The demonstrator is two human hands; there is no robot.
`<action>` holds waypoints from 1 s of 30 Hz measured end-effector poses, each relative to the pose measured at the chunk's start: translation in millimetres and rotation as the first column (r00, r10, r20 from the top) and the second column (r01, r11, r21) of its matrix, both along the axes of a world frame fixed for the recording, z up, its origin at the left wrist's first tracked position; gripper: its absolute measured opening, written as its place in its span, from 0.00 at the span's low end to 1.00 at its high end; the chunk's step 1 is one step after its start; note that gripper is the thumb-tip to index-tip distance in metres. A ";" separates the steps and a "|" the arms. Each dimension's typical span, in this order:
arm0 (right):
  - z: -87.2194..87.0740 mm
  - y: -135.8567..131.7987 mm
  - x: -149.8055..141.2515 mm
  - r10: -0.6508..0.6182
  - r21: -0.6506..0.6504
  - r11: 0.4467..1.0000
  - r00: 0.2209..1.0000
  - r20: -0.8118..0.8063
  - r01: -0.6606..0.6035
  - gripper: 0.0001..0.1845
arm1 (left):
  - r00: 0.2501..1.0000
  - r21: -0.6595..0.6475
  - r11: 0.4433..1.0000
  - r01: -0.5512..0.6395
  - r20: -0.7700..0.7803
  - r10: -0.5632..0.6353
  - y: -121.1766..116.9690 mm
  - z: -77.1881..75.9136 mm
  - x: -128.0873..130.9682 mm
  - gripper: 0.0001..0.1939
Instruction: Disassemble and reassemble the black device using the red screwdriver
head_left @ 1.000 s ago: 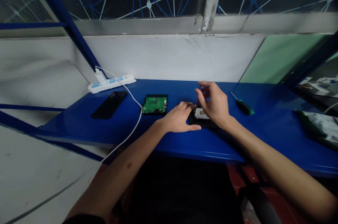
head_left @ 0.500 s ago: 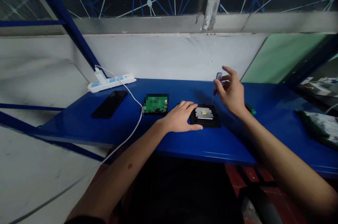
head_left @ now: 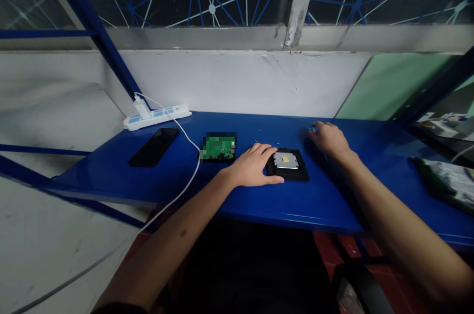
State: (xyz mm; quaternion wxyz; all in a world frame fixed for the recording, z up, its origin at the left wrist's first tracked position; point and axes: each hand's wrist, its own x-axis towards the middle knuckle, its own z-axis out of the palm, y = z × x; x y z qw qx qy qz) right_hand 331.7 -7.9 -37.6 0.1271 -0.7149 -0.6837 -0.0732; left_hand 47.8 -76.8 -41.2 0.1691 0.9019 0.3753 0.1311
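A black plastic case part (head_left: 301,172) lies flat on the blue table, with a silver metal plate (head_left: 292,162) and a small yellowish pad (head_left: 285,159) on top of it. My left hand (head_left: 254,165) spans its left side, fingers at the far edge and thumb at the near edge. To the right of the case, my right hand (head_left: 331,139) is low over the table, fingers curled around a small screwdriver (head_left: 312,129). Only a bit of the clear handle shows; the hand covers most of the tool.
Left of the case sits a green circuit board (head_left: 220,147) in a black frame, partly pixelated. Farther left lie a black phone (head_left: 154,147) and a white power strip (head_left: 163,114) with a trailing white cable (head_left: 188,180). A silvery bag (head_left: 450,178) rests at the right.
My right hand has come down and right, away from above the case, taking the screwdriver with it. It now covers the green-handled object seen earlier. My left hand stays at the case.
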 end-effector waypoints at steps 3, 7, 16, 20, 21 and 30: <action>-3.4 -0.5 -1.7 0.004 -0.027 1.000 1.000 0.021 -0.004 0.24 | 1.000 -0.005 1.000 -0.002 -0.004 0.002 0.2 -0.2 0.0 0.49; 1.1 -2.9 -5.5 -0.011 -0.009 1.000 0.999 0.030 0.011 0.24 | 1.000 -0.027 1.000 -0.015 -0.028 0.015 -1.0 1.0 -0.3 0.51; 20.7 -27.0 17.2 -0.015 0.139 0.990 0.981 0.193 -0.012 0.30 | 0.999 -0.044 0.999 -0.024 -0.039 0.022 -2.0 2.2 -0.5 0.50; 13.5 -43.1 36.4 -0.001 0.237 0.971 0.994 0.114 -0.026 0.31 | 0.999 -0.043 0.999 -0.019 -0.042 0.017 -0.9 0.3 -2.0 0.50; 12.4 -45.2 39.1 0.020 0.226 0.974 0.998 0.051 -0.031 0.30 | 0.999 -0.040 0.999 -0.019 -0.042 0.017 -0.9 0.3 -2.3 0.50; 8.9 -36.8 38.2 0.219 0.367 0.916 0.969 -0.113 -0.164 0.28 | 0.996 0.034 0.998 0.043 -0.079 -0.040 -7.2 8.0 18.7 0.50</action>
